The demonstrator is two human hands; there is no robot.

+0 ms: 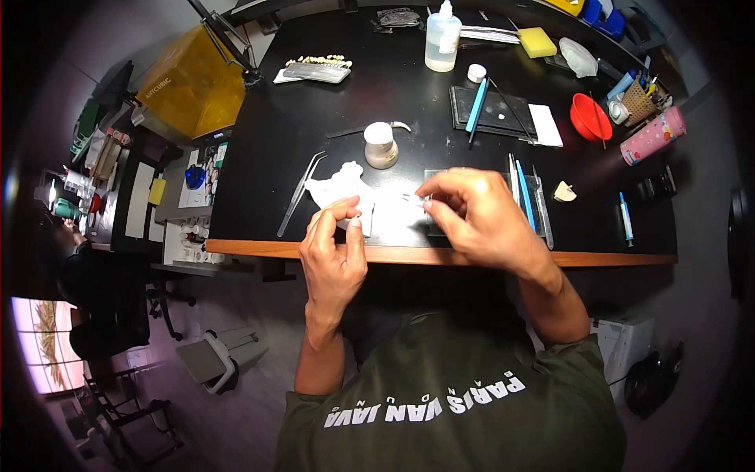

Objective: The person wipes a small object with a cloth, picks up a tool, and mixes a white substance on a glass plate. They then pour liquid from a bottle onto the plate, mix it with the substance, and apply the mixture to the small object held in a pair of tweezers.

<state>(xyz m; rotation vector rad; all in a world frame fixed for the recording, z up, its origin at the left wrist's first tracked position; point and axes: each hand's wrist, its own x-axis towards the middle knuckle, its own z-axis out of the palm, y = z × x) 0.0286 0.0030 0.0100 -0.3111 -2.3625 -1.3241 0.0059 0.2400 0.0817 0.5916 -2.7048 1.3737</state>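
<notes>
Above the table's front edge, my left hand (334,256) pinches a tiny pale piece between thumb and forefinger, too small to name. My right hand (484,216) is across from it, thumb and fingertips brought together over a brightly lit white sheet (389,224); a small light thing shows at its fingertips, but glare hides its kind. Crumpled white tissue (334,189) lies just beyond my left hand. Behind the sheet stands a small jar with a white lid (381,148). Bent-tip tweezers (300,193) rest at the left, and slim tools, one a blue-handled tool (524,193), lie beside my right hand.
A curved metal instrument (354,132) lies behind the jar. Farther back are a tooth shade set (317,69), a clear bottle (443,39), a dark tray (464,118) and a red bowl (590,116). To the right lie a syringe (626,220) and a pink tumbler (654,135). Another person sits far left.
</notes>
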